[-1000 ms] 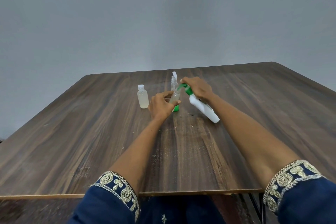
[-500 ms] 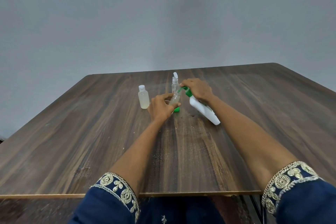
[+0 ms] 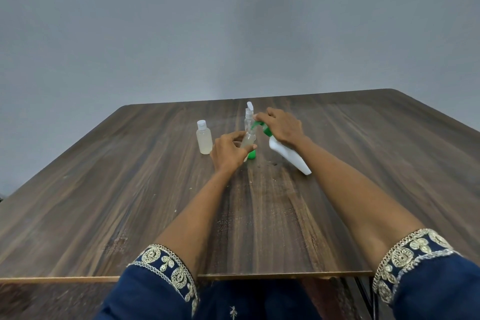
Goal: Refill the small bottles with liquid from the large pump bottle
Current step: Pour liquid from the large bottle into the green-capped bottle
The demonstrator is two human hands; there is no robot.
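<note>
Left hand (image 3: 228,149) grips a small clear bottle (image 3: 248,139) under the green nozzle of the tilted pump bottle (image 3: 288,154), right hand (image 3: 281,125) on its pump; capped bottle (image 3: 204,141) at nine o'clock.

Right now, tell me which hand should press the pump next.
The right hand. It already sits on the green pump head of the tilted white bottle, nozzle at the small bottle. The left hand is busy holding that small bottle.

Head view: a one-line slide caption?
Left hand steadies a small bottle while right hand tips the pump bottle over it.
</note>
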